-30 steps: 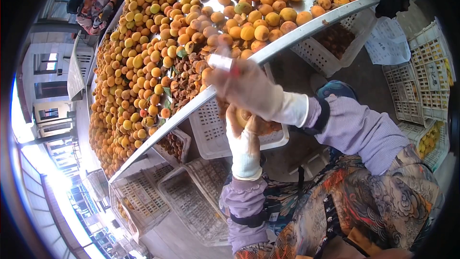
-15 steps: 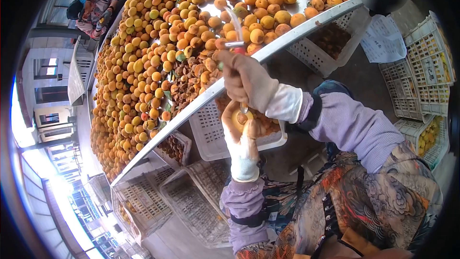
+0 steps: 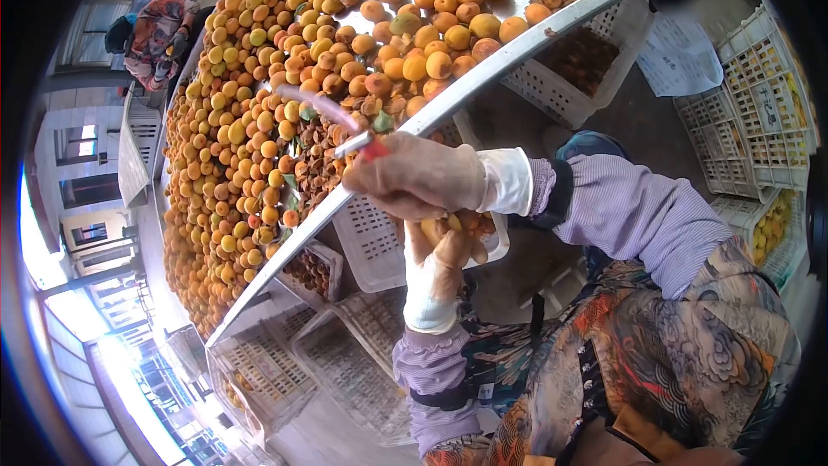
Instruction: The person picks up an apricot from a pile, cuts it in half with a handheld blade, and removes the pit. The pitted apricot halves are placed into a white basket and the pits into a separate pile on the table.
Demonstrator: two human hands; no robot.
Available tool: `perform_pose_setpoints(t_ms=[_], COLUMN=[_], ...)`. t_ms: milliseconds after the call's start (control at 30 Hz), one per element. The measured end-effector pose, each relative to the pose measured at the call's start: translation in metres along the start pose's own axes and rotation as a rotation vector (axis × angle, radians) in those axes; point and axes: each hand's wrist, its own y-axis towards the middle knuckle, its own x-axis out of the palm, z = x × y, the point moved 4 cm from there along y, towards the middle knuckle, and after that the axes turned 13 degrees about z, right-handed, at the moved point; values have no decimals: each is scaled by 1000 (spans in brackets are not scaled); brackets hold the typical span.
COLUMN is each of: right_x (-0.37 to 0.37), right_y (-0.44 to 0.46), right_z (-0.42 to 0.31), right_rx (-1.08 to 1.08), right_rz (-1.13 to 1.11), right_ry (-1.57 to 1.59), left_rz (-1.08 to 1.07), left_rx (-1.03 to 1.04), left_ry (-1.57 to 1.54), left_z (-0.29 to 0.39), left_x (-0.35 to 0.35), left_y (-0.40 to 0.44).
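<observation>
My left hand (image 3: 434, 280), in a white glove with bare fingertips, is curled round a yellow-orange apricot (image 3: 443, 226) just off the table edge. My gloved right hand (image 3: 423, 174) is closed right above the fruit. It grips a tool with a red handle (image 3: 373, 152), a metal crosspiece (image 3: 353, 145) and a thin curved end (image 3: 321, 107) blurred by motion. The tool's lower end is hidden by my right hand. Beneath both hands stands a white perforated crate (image 3: 371, 237) with orange fruit pieces in it.
Many apricots (image 3: 233, 134) cover a metal-edged table (image 3: 517, 50), with brown scraps (image 3: 326, 164) near its rim. More crates stand below (image 3: 345, 354) and at right (image 3: 759, 112). A paper sheet (image 3: 680, 56) hangs there. Another person (image 3: 159, 39) is across the table.
My right hand has swung left and turned, tipping the tool leftward over the scraps. My left hand stays low with the apricot, now more covered by the right hand.
</observation>
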Motion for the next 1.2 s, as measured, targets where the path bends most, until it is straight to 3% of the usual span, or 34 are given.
perform_pose_setpoints(t_ms=[67, 133, 200, 267, 333, 367, 400, 467, 533, 600, 633, 667, 733, 767, 800, 867, 900, 933, 1000, 1033, 1067, 1100, 1133, 1200], right_x=[-6, -3, -6, -5, -7, -9, -9, -13, -11, -2, -4, -4, 6, 15, 19, 28, 29, 31, 36, 30, 26, 15, 6, 2], right_y=[3, 2, -3, 0, 6, 3, 3, 2, 5, 20, 14, 10, 5, 4, 0, -10, -23, -23, -26, -25, -19, -10, -3, 4], right_z=[9, 5, 4, 11, 10, 20, 17, 16, 26, 38, 39, 37, 27, 25, 26, 26, 6, 11, 16, 14, 15, 28, 45, 53], right_rx=[152, 121, 127, 140, 8, 256, 258, 333, 370, 194, 269, 272, 148, 45, 47, 101, 40, 39, -46, -1, -4, 185, 376, 287], right_rz=[83, 118, 230, 236, 279, 335, 339, 426, 459, 463, 395, 395, 164, 98, 100, 14, -62, -60, -150, -67, -65, 90, 245, 294], right_ry=[416, 403, 302, 352, 183, 333, 331, 249, 230, 490, 252, 253, 114, 227, 225, -15, -76, -75, -109, -125, -126, 4, 135, 225], left_rz=[39, 84, 40, 156, 195, 417, 437, 560, 537, 515, 561, 606, 713, 817, 816, 511, 37, 36, 348, 344, 477, 612, 614, 366], left_rx=[-38, -63, -208, -266, -164, -141, -44, -17, -30, -35, -117, -200, -263, -324, -327, -432, -436, -437, -418, -419, -429, -436, -436, -95], left_ry=[-59, -122, -562, -560, -349, -209, -54, -32, -72, -110, -162, -215, -181, -145, -148, -286, -630, -629, -405, -403, -286, -170, -172, 202], left_z=[-1, -4, -14, -18, -15, -21, -20, -23, -31, -30, -30, -30, -22, -21, -23, -40, -60, -57, -53, -46, -39, -35, -40, -42], left_x=[-2, -8, -8, -10, -8, -13, -10, -4, -13, -19, -20, -19, -8, -7, -13, -34, -47, -43, -41, -32, -30, -31, -35, -37], left_y=[2, 5, 6, 8, 9, 12, 15, 14, 16, 18, 20, 19, 11, 7, 5, 2, 5, 2, -5, -4, -2, -2, 0, 9])
